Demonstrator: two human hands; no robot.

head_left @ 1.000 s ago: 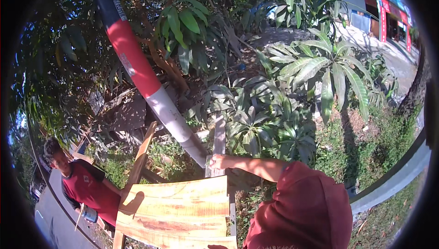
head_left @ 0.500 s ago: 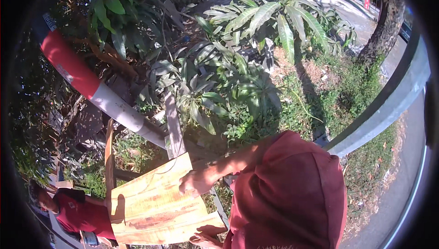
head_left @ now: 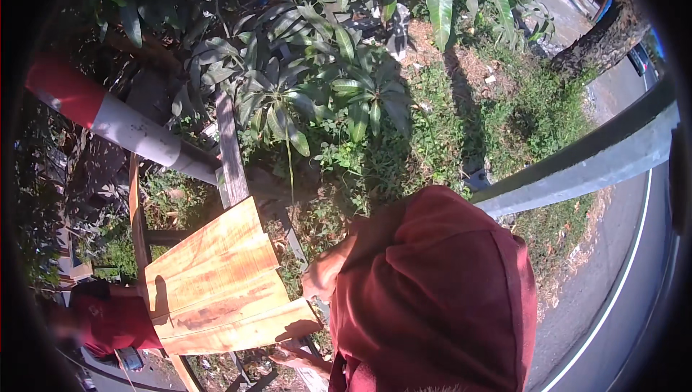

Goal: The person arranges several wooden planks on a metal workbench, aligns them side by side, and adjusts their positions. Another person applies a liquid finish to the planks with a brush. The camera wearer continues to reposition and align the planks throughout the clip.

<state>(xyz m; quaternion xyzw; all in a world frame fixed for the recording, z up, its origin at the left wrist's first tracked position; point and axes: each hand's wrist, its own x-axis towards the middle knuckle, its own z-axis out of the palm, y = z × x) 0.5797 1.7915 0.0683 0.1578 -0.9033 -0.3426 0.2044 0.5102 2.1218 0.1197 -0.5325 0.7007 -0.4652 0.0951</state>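
Note:
Several light wooden planks (head_left: 223, 277) lie side by side as a stepped, sunlit panel at the lower left, with dark stains along the grain. My right hand (head_left: 319, 282) comes in from a maroon sleeve (head_left: 432, 269), its fingers curled against the near end of a plank. Below the panel's lower right corner is my left hand (head_left: 292, 355), its fingers stretched toward the left and apart from the wood. Its palm is hidden. Shadows fall on the planks, one dark patch near that corner and another at the far end.
A person in a dark red shirt (head_left: 119, 320) stands at the panel's far left end, an arm reaching toward it. A red and white pole (head_left: 137, 132) slants behind. Leafy branches (head_left: 288, 96) hang ahead. A grey metal post (head_left: 577, 161) and a road (head_left: 613, 313) lie right.
My right hand has drawn back from over the planks to their near end. My left hand has moved slightly away from the lower edge. The whole view has shifted, the panel appearing farther left and higher.

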